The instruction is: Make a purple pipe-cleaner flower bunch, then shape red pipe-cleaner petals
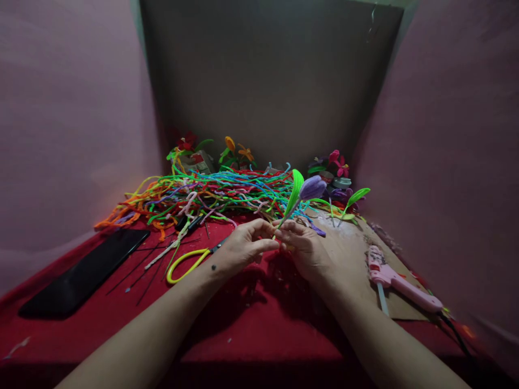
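Both hands meet over the front middle of the red cloth, around the stem of a pipe-cleaner flower. The flower has a purple tulip-like bud (312, 188) and one bright green leaf (295, 190), and it leans up to the right. My left hand (249, 242) pinches the lower stem between thumb and fingertips. My right hand (302, 246) has its fingers closed round the stem just beneath the bud and leaf. The fingers partly hide the stem's lower end. Yellow-handled scissors (187, 265) lie beside my left wrist, their blades partly hidden.
A heap of coloured pipe cleaners (227, 189) spreads behind the hands. Finished flowers (237, 148) stand at the back. On the right, a pink glue gun (405, 286) rests on a cardboard sheet (344, 246), its cord trailing off. A black phone (85, 273) and thin wires lie left.
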Available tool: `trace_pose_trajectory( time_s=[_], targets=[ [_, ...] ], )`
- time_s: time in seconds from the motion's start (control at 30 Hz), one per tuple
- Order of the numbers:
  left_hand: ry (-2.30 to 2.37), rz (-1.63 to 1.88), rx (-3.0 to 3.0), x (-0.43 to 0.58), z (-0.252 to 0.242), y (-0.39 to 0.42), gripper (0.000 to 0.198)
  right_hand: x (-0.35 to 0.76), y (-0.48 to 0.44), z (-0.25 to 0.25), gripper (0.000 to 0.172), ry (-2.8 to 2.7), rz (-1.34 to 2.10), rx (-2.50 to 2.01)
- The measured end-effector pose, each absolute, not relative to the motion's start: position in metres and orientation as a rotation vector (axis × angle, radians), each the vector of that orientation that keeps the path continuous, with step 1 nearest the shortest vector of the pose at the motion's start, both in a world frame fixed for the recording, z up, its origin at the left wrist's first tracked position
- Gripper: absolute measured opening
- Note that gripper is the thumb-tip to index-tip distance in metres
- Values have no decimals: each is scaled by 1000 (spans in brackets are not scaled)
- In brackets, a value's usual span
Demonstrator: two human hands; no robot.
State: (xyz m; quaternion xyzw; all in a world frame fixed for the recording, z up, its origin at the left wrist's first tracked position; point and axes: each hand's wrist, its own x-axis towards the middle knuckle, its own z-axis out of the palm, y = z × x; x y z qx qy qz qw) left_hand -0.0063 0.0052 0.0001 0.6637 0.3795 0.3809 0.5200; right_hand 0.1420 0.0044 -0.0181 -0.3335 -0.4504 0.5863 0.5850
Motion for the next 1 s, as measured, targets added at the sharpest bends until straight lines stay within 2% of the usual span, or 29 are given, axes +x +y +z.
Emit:
trace_pose_trajectory(
  time_s=[0.1, 0.2, 0.3, 0.57, 0.83, 1.0],
  targets=[
    [1023, 1080, 1639, -2, -1, 4, 10, 140, 4, -19, 16, -1130, 1218, -851],
    [1064, 1108, 1528, -1, 0, 1, 13, 139, 2, -19, 19, -1267, 1096, -921],
    [1036, 1096, 1391, -2, -1, 0, 16, 138, -3, -12, 24, -1356, 1110, -972],
    [950, 986, 1063, -10, -18, 4, 20, 141, -16, 11, 12, -1558, 1114, -1187],
    [1012, 958, 1077, -12, -25, -5, 20, 149, -25, -3, 20, -1716, 1125, -1132],
    [1091, 854, 1151, -9, -31, -5, 23, 151, -29, 1, 17, -1652, 1088, -1243]
  ],
)
